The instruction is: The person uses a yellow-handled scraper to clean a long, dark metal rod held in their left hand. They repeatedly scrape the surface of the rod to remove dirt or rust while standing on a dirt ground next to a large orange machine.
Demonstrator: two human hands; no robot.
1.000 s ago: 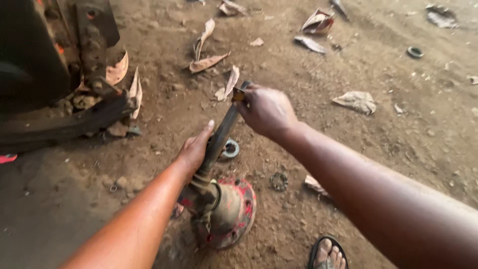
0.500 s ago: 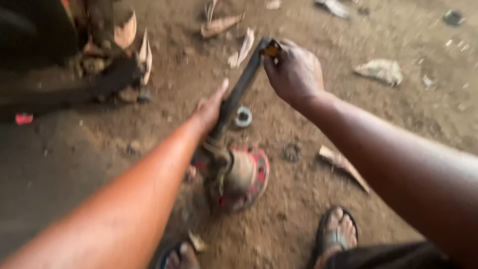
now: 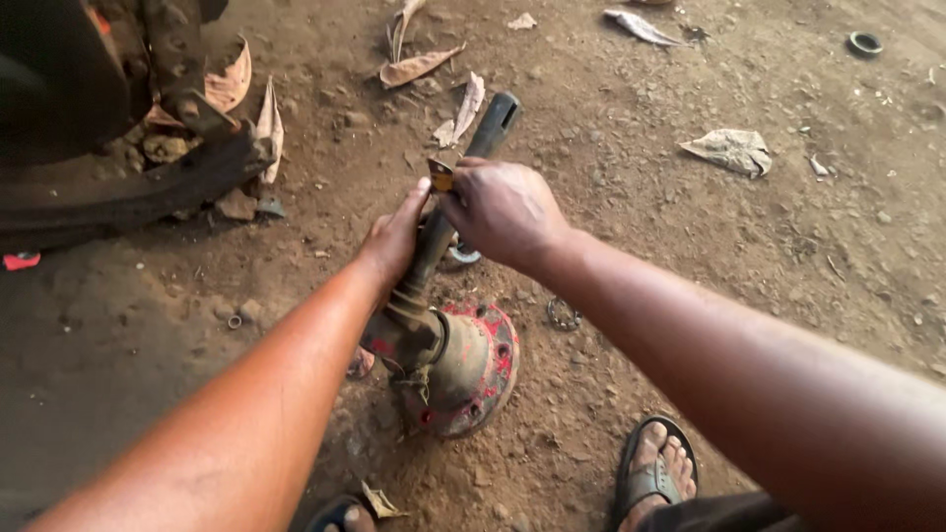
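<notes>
A dark vehicle frame (image 3: 89, 148) lies well to the left of the fingers, on the dirt floor (image 3: 749, 256). Below the hands stands a red-flanged hub (image 3: 463, 369), its dark axle shaft (image 3: 458, 187) rising between them. Since a moment ago the right hand (image 3: 503, 212) has slid down from the shaft's top end to mid-shaft, fingers pinching a small brass piece (image 3: 440, 175); the left hand (image 3: 396, 236) still braces the shaft, fingers loosely curled. Open ground lies right; a ring (image 3: 564, 313) and washer (image 3: 463, 254) sit close below.
</notes>
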